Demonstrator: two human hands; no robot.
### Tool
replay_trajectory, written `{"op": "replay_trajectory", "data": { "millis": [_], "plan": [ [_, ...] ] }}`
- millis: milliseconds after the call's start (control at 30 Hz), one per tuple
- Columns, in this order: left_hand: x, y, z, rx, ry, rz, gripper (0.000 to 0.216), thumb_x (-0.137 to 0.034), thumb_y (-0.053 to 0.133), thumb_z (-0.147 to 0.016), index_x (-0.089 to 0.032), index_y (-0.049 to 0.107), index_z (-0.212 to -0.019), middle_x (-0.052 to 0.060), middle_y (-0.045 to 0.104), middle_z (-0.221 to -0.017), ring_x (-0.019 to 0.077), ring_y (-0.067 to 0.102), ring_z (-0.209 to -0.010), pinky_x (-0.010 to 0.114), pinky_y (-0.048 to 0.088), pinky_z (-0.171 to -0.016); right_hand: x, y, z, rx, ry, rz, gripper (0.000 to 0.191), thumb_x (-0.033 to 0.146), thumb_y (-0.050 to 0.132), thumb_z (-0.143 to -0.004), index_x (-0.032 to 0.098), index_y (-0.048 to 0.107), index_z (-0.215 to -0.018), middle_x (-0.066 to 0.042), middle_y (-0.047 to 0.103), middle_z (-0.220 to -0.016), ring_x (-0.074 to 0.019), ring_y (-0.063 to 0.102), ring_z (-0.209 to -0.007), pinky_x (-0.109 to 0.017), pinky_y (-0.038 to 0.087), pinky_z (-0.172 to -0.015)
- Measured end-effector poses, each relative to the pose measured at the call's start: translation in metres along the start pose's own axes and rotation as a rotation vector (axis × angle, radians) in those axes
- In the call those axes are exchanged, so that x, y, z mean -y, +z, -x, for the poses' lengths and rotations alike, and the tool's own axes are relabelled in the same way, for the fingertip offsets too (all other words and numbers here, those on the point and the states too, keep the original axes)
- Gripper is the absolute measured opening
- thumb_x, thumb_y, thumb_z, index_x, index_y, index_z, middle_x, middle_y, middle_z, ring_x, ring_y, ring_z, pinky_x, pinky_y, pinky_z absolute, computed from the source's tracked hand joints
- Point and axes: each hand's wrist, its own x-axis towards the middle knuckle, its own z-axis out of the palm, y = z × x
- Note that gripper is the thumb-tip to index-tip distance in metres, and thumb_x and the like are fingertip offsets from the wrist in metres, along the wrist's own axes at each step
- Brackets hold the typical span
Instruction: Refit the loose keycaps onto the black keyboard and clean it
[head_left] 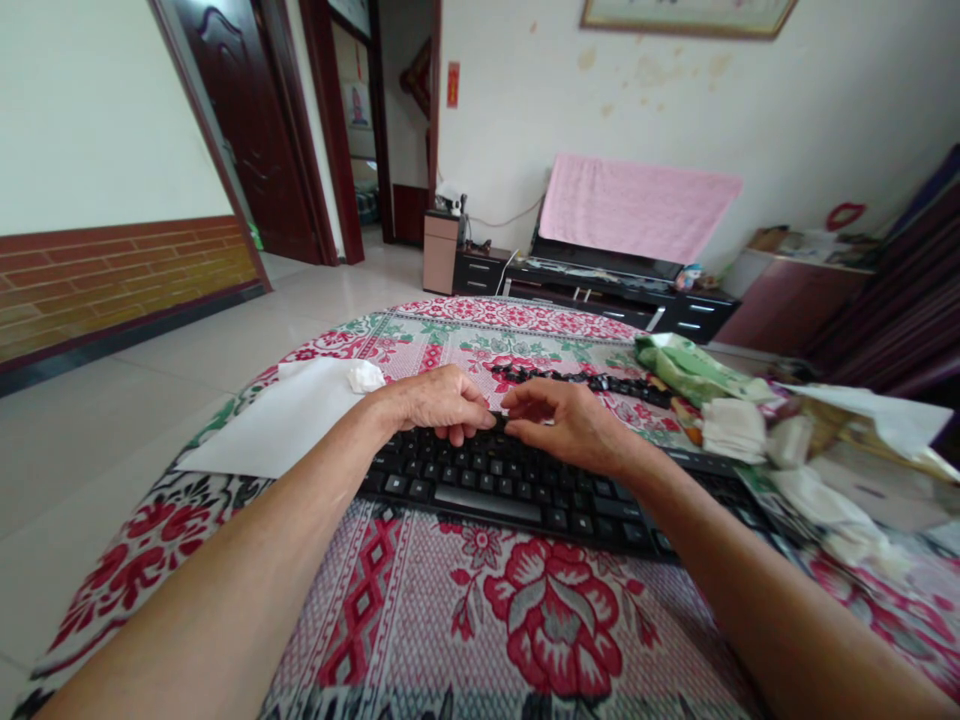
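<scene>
A black keyboard point(517, 480) lies on the flowered tablecloth in front of me. Over its upper rows, my left hand point(442, 402) has thumb and index finger pinched on a small black keycap point(497, 421). My right hand point(566, 422) is curved just to the right of it, with a gap showing between thumb and index finger. Its fingertips are close to the keycap; whether they touch it I cannot tell. Behind the hands, several loose black keycaps point(626, 386) lie in a long row.
White paper point(281, 425) with a crumpled tissue point(365, 376) lies at the left. Green cloth point(697, 368), folded white cloth point(733, 428) and papers crowd the table's right side. Beyond the table point(555, 620), a pink towel point(637, 208) drapes a screen on a low black cabinet point(585, 290).
</scene>
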Motion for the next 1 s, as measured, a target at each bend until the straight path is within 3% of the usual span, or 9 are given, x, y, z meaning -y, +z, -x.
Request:
{"op": "replay_trajectory", "data": {
  "millis": [233, 533, 867, 1000],
  "plan": [
    [-0.001, 0.000, 0.001, 0.025, 0.019, -0.003, 0.020, -0.033, 0.055, -0.071, -0.016, 0.055, -0.061, 0.000, 0.058, -0.060, 0.0099, 0.055, -0.049, 0.022, 0.035, -0.045, 0.002, 0.004, 0.000, 0.006, -0.102, 0.112, 0.019, 0.020, 0.051, -0.076, 0.017, 0.066, -0.088, -0.003, 0.063, -0.078, -0.0119, 0.055, -0.070, -0.027, 0.043, -0.066],
    [0.002, -0.002, -0.001, 0.036, 0.009, -0.066, 0.028, -0.041, 0.052, -0.073, -0.016, 0.057, -0.061, 0.001, 0.060, -0.061, 0.0088, 0.054, -0.049, 0.020, 0.032, -0.043, 0.004, 0.005, 0.002, -0.004, -0.103, 0.106, 0.017, 0.021, 0.052, -0.075, 0.016, 0.066, -0.084, -0.002, 0.064, -0.074, -0.0106, 0.054, -0.065, -0.026, 0.042, -0.062],
    [0.005, -0.006, 0.001, 0.020, 0.033, -0.099, 0.022, -0.039, 0.056, -0.070, -0.018, 0.062, -0.067, -0.002, 0.058, -0.057, 0.0076, 0.049, -0.047, 0.020, 0.033, -0.047, 0.007, -0.001, 0.011, 0.030, 0.002, 0.050, 0.016, 0.021, 0.054, -0.074, 0.019, 0.067, -0.084, 0.000, 0.063, -0.069, -0.0091, 0.053, -0.059, -0.024, 0.040, -0.056],
    [0.004, -0.005, 0.001, -0.092, 0.014, -0.066, 0.021, -0.038, 0.057, -0.070, -0.018, 0.062, -0.068, -0.002, 0.055, -0.056, 0.0072, 0.046, -0.044, 0.021, 0.031, -0.045, 0.002, 0.003, 0.018, 0.011, 0.065, 0.017, 0.017, 0.021, 0.053, -0.075, 0.018, 0.066, -0.086, 0.000, 0.062, -0.067, -0.0092, 0.052, -0.058, -0.024, 0.040, -0.055]
  ]
}}
